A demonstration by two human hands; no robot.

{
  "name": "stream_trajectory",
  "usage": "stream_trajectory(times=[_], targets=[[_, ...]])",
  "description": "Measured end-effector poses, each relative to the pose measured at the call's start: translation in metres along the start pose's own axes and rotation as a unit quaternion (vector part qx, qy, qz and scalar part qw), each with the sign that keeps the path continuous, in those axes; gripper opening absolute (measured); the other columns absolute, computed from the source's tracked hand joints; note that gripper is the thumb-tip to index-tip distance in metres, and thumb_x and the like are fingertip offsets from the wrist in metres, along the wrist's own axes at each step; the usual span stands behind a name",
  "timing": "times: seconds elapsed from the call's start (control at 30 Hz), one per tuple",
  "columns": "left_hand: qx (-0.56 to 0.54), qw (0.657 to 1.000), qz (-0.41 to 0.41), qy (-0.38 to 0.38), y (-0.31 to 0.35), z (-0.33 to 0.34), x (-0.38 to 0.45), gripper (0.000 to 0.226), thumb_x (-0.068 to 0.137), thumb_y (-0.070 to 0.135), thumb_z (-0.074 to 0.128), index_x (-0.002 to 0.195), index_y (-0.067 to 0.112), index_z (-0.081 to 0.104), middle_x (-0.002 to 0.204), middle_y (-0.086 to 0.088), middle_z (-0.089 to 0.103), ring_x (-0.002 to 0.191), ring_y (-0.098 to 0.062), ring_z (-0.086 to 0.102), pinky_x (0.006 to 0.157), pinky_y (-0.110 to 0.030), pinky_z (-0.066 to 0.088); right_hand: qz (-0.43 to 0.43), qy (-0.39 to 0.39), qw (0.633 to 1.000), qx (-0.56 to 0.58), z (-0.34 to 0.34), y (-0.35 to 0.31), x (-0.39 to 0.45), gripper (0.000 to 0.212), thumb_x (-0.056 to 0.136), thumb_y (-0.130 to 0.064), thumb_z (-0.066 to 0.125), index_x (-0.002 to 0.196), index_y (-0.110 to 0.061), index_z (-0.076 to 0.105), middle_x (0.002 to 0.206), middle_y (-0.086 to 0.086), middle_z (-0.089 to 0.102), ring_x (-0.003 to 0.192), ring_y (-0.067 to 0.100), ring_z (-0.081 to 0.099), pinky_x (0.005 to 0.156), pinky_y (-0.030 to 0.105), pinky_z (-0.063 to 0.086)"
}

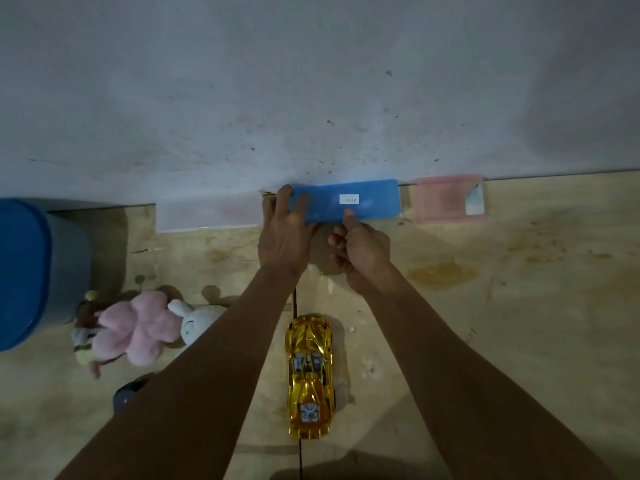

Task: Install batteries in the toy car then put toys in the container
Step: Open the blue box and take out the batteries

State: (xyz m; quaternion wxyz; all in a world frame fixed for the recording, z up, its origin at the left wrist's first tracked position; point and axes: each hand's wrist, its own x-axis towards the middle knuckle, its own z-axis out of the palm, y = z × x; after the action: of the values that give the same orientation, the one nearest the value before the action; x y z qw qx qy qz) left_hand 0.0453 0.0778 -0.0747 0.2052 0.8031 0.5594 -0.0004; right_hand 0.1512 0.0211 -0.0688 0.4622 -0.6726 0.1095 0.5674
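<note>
Presently: left hand [285, 233], fingers spread over blue lid [346, 201] at the wall, steadying; right hand [360, 251] pinching its near edge. Gold toy car [310, 374] lies nearer, untouched, between forearms.

Gold toy car [310, 375] with grey windows; blue lid [346, 201] with a white label [349, 199]; pink box [450, 199]; plush toys — pink [133, 329], white [197, 322]; blue bin [20, 271].
</note>
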Motion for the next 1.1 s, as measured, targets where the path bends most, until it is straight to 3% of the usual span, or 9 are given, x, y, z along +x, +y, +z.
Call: stream_trajectory(times=[0.33,0.57,0.7,0.83,0.9,1.0,1.1], targets=[[0.027,1.0,0.003,0.005,-0.001,-0.002,0.004,0.05,0.097,0.027,0.062,0.144,0.016,0.048,0.151,-0.012,0.037,0.135,-0.035,0.036,0.101,-0.044,0.051,0.018,-0.02,1.0,0.01,-0.004,-0.008,-0.007,0.027,0.096,-0.041,0.061,0.094,-0.014,0.065,0.075,0.001,0.065,0.073,0.014,0.062,0.064,0.029,0.051],[0.059,0.998,-0.002,0.002,0.005,-0.005,0.006,0.059,0.093,0.024,0.067,0.146,0.018,0.043,0.15,-0.009,0.036,0.134,-0.034,0.036,0.097,-0.044,0.051,0.007,-0.021,1.0,0.019,-0.002,-0.013,-0.017,0.033,0.094,-0.042,0.062,0.099,-0.009,0.067,0.079,0.002,0.067,0.069,0.011,0.066,0.057,0.024,0.054],[0.06,0.998,0.001,0.008,0.003,-0.004,0.005,0.064,0.089,0.025,0.072,0.146,0.019,0.042,0.149,-0.01,0.037,0.134,-0.035,0.038,0.097,-0.047,0.053,0.01,-0.003,1.0,0.011,-0.002,-0.02,-0.023,0.024,0.094,-0.034,0.066,0.097,-0.01,0.069,0.077,0.001,0.072,0.067,0.01,0.07,0.057,0.025,0.055],[-0.054,0.994,-0.013,0.091,0.001,0.006,-0.005,0.08,0.081,0.012,0.08,0.142,0.022,0.03,0.152,-0.015,0.029,0.134,-0.035,0.042,0.088,-0.05,0.059,-0.029,-0.05,0.998,-0.003,-0.007,-0.038,-0.022,0.01,0.097,-0.021,0.062,0.095,-0.013,0.069,0.079,0.0,0.073,0.067,0.008,0.07,0.057,0.026,0.053],[-0.109,0.982,-0.052,0.144,0.0,0.011,-0.016,0.085,0.073,0.016,0.085,0.138,0.016,0.03,0.149,-0.018,0.031,0.133,-0.034,0.041,0.093,-0.044,0.056,-0.071,-0.063,0.994,-0.046,-0.009,-0.052,-0.019,0.01,0.098,-0.02,0.06,0.091,-0.018,0.066,0.081,-0.001,0.073,0.066,0.007,0.069,0.055,0.025,0.051],[-0.032,0.988,-0.058,0.138,0.001,0.012,-0.028,0.084,0.067,0.039,0.089,0.131,0.008,0.043,0.139,-0.016,0.045,0.126,-0.033,0.041,0.097,-0.042,0.047,-0.172,-0.053,0.967,-0.18,-0.014,-0.07,-0.008,0.014,0.096,-0.015,0.061,0.085,-0.022,0.066,0.092,0.001,0.074,0.074,0.011,0.07,0.056,0.024,0.052],[0.036,0.997,-0.006,0.07,0.003,0.01,-0.023,0.075,0.079,0.038,0.081,0.14,0.015,0.044,0.147,-0.01,0.043,0.134,-0.034,0.036,0.102,-0.047,0.043,-0.349,-0.01,0.856,-0.382,-0.026,-0.071,0.007,0.018,0.089,0.0,0.06,0.089,-0.009,0.075,0.099,0.009,0.075,0.093,0.022,0.071,0.086,0.034,0.057]])
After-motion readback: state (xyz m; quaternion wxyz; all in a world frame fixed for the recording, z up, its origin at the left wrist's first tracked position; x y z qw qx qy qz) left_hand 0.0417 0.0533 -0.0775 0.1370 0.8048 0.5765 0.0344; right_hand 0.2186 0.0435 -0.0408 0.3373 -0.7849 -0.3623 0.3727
